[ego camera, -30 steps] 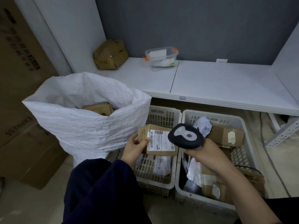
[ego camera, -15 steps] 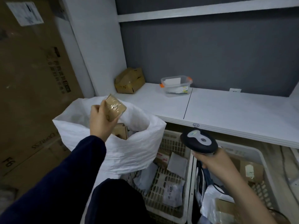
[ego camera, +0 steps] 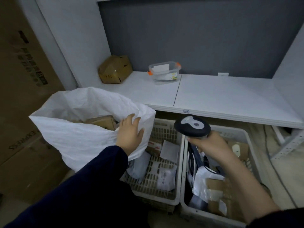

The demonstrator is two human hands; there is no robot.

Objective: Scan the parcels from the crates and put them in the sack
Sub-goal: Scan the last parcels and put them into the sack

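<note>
My left hand (ego camera: 130,134) was empty, fingers spread, at rim of crumpled white woven sack (ego camera: 79,134). My right hand (ego camera: 209,143) gripped black handheld scanner (ego camera: 192,125). Between parcels, I judged. Next move called for white plastic-wrapped parcel (ego camera: 165,178) lying in beige slotted plastic crate (ego camera: 180,162).

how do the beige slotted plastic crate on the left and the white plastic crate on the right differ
The beige slotted plastic crate is sparsely filled, with much perforated floor bare; the white plastic crate is piled with parcels. The white woven sack overlaps the beige crate's corner but not the white crate. Both sit side by side below the white shelf.
</note>
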